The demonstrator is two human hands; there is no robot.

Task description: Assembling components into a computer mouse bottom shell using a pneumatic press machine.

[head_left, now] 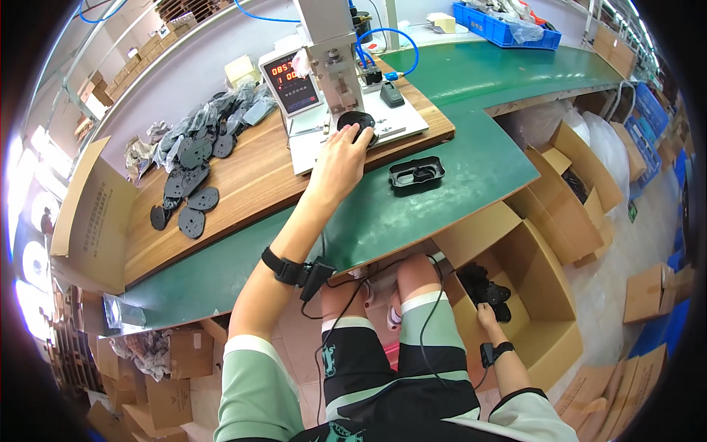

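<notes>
Under the head of a bench press machine [335, 77], my left hand [340, 163] has its fingers closed on the near edge of a black oval plastic part [356, 120]. That part lies on the machine's pale base plate [305, 156]. My right hand [487, 317] is down inside an open cardboard box [549, 295] at my right, its fingers closed at a black plastic part [502, 312]. Other black parts [473, 277] lie beside it in the box. On the green table between the two hands sits a black oblong tray-like shell [417, 175] with a dark piece inside.
Flat black oval plates [193, 221] and plastic bags lie on the wooden board [254, 188] at the left. A control box with a red display [291, 81] stands beside the press. A blue crate [504, 26] is at the back; another cardboard box [574, 199] stands at right.
</notes>
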